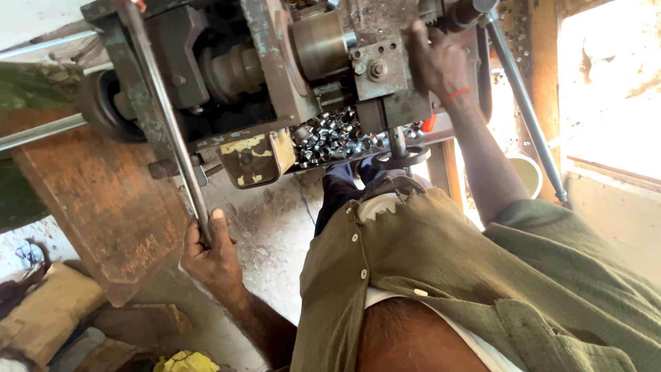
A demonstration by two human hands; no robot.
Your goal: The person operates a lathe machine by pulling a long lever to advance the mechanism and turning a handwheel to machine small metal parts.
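- Left hand wrapped around the lower end of a long steel lever, fingers curled tight on the bar, thumb pressed along it.
- Lever slanting from the top of the machine down to the grip, out in front of a rusty brown metal panel.
- Right hand laid on the grey machine block near a bolt head, orange thread round the wrist; fingers bent over the block's upper edge, their tips hidden, so cannot tell whether clamped on anything.
- Second thin steel rod running slantwise just right of that forearm, not touched.
- Heap of small shiny metal rings in a tray under the machine head, between the two hands.
- Yellow-painted worn plate hanging below the machine body, left of the rings.
- Round steel drum up top, left of the right hand.
- Olive buttoned shirt, frayed at the collar, filling the lower right.
- Concrete floor below, with brown sacks and a yellow cloth at lower left.
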